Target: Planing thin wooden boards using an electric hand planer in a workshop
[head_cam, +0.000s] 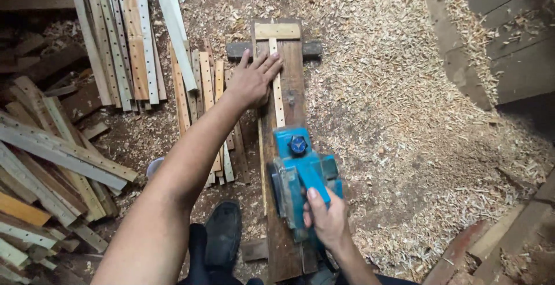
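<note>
Item: blue electric hand planer [300, 172], lower centre of the frame, seated on the near end of a thin pale wood strip [278, 91] that runs up the middle of a long dark plank [292, 88] used as a bench. Right hand [327, 218], bottom centre, closed around the planer's rear handle, forefinger laid along it. Left hand [252, 77], upper centre, spread flat with fingers wide, pressing the far part of the strip just short of a pale stop block [277, 30] at the plank's far end; a dark crosspiece [312, 49] lies under that end. Surroundings: bundles of perforated slats [124, 36] at upper left, loose offcuts [52, 158] at left, deep wood shavings [393, 88] across the right half, a dark shoe [222, 233] at bottom centre beside the plank. Hazards, as judged: the left hand lies directly in the planer's line of travel, so a long pass could reach the fingers; the strip is narrow and held by palm pressure alone, so it may skid or flip sideways; the plank rests on loose litter and could rock; shavings underfoot invite a slip.
</note>
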